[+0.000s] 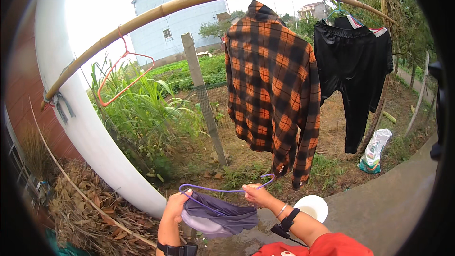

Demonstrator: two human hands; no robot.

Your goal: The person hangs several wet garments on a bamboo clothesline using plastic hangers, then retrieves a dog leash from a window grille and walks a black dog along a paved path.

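A purple clothes hanger (217, 189) is held between my two hands, with a dark purple-grey garment (227, 208) partly over it. My left hand (177, 204) grips the garment and one end of the hanger. The fingers of my right hand (256, 195) pinch the hanger near its hook, which points to the right. A paler lilac part of the garment shows below. Beyond my hands, an orange and black plaid shirt (265, 78) hangs from a bamboo pole (199, 1). Black trousers (348, 57) hang farther right, and a bare orange hanger (124, 55) hangs at the left.
A white column (92, 124) supports the pole's left end. Dry leaves and twigs (92, 202) lie at the lower left. A white basin (312, 208) stands on the concrete beside my right forearm. Beyond are a concrete post (204, 106), netting and a white-green sack (375, 151).
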